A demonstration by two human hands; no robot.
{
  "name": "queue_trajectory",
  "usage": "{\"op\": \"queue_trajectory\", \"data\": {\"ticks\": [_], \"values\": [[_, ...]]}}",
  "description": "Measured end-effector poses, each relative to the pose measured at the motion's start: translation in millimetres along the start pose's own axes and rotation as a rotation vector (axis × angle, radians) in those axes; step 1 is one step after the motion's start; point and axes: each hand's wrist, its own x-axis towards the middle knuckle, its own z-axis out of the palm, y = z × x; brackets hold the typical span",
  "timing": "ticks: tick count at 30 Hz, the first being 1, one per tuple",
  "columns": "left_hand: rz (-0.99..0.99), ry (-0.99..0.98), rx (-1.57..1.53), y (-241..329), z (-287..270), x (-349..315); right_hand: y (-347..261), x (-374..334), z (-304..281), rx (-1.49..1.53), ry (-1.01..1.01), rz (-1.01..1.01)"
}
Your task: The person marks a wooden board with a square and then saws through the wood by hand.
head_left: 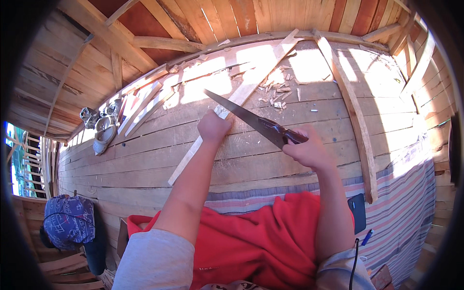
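Note:
My right hand [309, 149] is closed round the dark handle of a handsaw [249, 117]. Its long blade points up and to the left, crossing over a narrow pale wooden plank [249, 88]. The plank lies slantwise on the board floor, its far end near the wall and its near end by my left forearm. My left hand [214, 126] is closed on the plank just on the near side of the blade. Whether the saw's teeth touch the wood I cannot tell. Red cloth [251, 237] covers my lap.
Wood chips [280, 92] are scattered beyond the saw. A long beam [345, 92] lies to the right. A striped cloth [406, 193] bears a dark phone [358, 212] and a blue lighter-like object [368, 237]. Shoes [103, 135] stand left; another person [70, 220] bends at lower left.

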Motion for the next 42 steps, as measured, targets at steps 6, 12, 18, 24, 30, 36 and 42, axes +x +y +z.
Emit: {"op": "queue_trajectory", "data": {"ticks": [6, 12, 18, 24, 30, 36, 42], "values": [[-0.012, -0.035, 0.029, 11, 0, 6, -5, 23, 45, -0.071, 0.11, -0.162], [0.008, -0.037, -0.007, 4, -1, -1, -8, -18, -26, -0.253, 0.036, -0.137], [0.002, -0.016, 0.016, 6, 5, 6, -9, -5, -36, -0.051, 0.091, 0.059], [-0.018, -0.033, 0.011, -7, 4, 9, 5, -33, -42, -0.107, 0.148, -0.022], [0.029, 0.017, 0.019, 6, 7, 3, 6, 3, -15, -0.088, 0.068, -0.163], [0.011, -0.027, 0.016, 0, 7, 8, -16, 29, 33, -0.173, -0.05, -0.216], [0.002, 0.03, 0.036, 1, 6, 3, -42, 10, -31, -0.139, -0.102, -0.001]]}}
